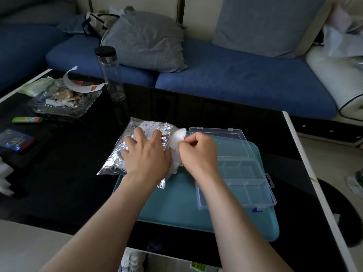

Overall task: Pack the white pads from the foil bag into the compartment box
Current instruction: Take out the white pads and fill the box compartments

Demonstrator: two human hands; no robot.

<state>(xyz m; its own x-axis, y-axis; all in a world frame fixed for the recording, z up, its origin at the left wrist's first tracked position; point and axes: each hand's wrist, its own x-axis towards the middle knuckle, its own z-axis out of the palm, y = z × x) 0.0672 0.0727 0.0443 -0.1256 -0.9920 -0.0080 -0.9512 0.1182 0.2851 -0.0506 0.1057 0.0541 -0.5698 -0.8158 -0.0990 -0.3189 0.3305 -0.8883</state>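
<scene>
Pressing down on the foil bag (115,161) with straight, spread fingers, my left hand (146,154) pinned it to the dark table (68,173), the bag's right end lapping onto the teal tray (176,209). My right hand (198,152) was curled at the bag's mouth, thumb and fingers pinching a bunch of white pads (177,137) that stuck out there, just left of the box lid. The box (245,173) lay open on the tray to the right, clear lid on the far side, compartments on the near side. I saw no pads in them, though the clear plastic left me unsure. I judged the pads very light, soft and limp, likely to fold, cling together and come out several at once. A gentle pinch at an edge seemed the right hold, taking a thin stack rather than a fistful. The foil looked crinkly, slick and nearly weightless, so I expected it to slide or lift with the pull unless held down close to the mouth.
</scene>
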